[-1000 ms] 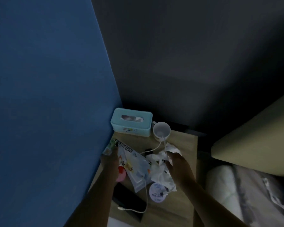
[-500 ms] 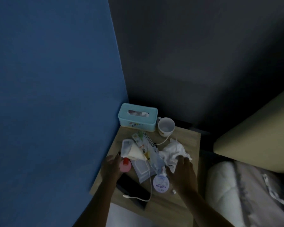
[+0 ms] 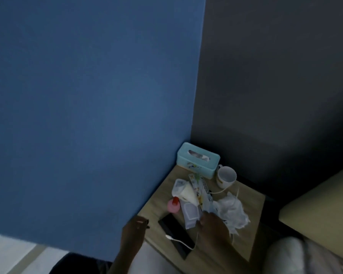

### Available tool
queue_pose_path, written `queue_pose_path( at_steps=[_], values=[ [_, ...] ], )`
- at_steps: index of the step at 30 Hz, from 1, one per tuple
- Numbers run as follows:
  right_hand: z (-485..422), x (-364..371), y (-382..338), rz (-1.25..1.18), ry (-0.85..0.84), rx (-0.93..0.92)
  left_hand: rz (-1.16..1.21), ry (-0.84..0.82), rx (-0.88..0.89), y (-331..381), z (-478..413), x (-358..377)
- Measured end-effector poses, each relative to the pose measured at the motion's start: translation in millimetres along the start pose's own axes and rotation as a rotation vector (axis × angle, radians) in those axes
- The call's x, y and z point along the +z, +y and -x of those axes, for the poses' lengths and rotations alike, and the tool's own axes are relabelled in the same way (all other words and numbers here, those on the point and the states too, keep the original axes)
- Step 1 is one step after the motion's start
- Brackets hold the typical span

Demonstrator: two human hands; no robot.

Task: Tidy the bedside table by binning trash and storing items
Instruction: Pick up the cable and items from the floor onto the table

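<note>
The wooden bedside table (image 3: 252,196) is littered with a crumpled white tissue (image 3: 235,212), printed wrappers (image 3: 201,187), a cream cone-shaped packet (image 3: 187,194), a clear sachet (image 3: 190,213) and a pink item with a red cap (image 3: 173,206). A black phone (image 3: 173,231) lies near the front with a white cable (image 3: 180,241) over it. My right hand (image 3: 213,227) is lowered onto the clutter beside the phone, fingers curled down; what lies under it is hidden. My left hand (image 3: 135,231) hovers at the table's left front corner, loosely curled and holding nothing.
A teal tissue box (image 3: 198,159) and a white mug (image 3: 226,176) stand at the back against the dark wall. A blue wall (image 3: 87,115) borders the table's left side. A beige headboard (image 3: 321,202) and pale bedding (image 3: 305,258) are on the right.
My left hand has drawn back from the pink item to the table's front corner. My right hand has slid left off the tissue and now covers the round white lidded item.
</note>
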State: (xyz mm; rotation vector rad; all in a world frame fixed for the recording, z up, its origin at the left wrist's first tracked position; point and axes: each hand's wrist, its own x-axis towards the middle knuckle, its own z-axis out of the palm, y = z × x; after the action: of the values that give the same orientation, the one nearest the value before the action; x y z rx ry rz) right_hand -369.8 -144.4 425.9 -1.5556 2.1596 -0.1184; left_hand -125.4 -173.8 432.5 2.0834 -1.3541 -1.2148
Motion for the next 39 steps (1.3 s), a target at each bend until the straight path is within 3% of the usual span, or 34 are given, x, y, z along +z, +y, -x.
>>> queue_pose_path(
  at_steps=[4, 9, 16, 21, 24, 30, 34, 39],
  values=[
    [-12.8, 8.5, 17.8, 0.011, 0.084, -0.067, 0.114, 0.013, 0.098, 3.0, -0.4, 24.1],
    [-8.2, 29.7, 48.9, 0.005, 0.147, -0.133, 0.066, 0.055, 0.185, -14.9, 9.6, 63.5],
    [18.9, 69.4, 97.5, -0.019, 0.27, -0.239, 0.121, 0.148, 0.157, -67.3, 72.4, 116.6],
    [41.0, 74.9, 117.6, -0.047, 0.188, -0.262, 0.224, 0.178, 0.093, -89.8, 122.1, 146.2],
    [40.6, 60.2, 118.5, -0.049, 0.195, -0.275, 0.166, 0.182, 0.098, -78.1, 134.2, 146.2],
    [5.9, 21.1, 91.1, -0.217, 0.275, -0.351, 0.011, 0.281, 0.282, -10.2, 96.7, 134.3],
    [-23.2, 25.9, 82.2, -0.28, 0.24, -0.32, -0.008, 0.23, 0.369, 32.8, 54.1, 144.8],
    [-58.4, 41.1, 74.2, -0.324, 0.173, -0.291, -0.238, 0.243, 0.475, 61.8, -7.1, 151.0]
  ],
)
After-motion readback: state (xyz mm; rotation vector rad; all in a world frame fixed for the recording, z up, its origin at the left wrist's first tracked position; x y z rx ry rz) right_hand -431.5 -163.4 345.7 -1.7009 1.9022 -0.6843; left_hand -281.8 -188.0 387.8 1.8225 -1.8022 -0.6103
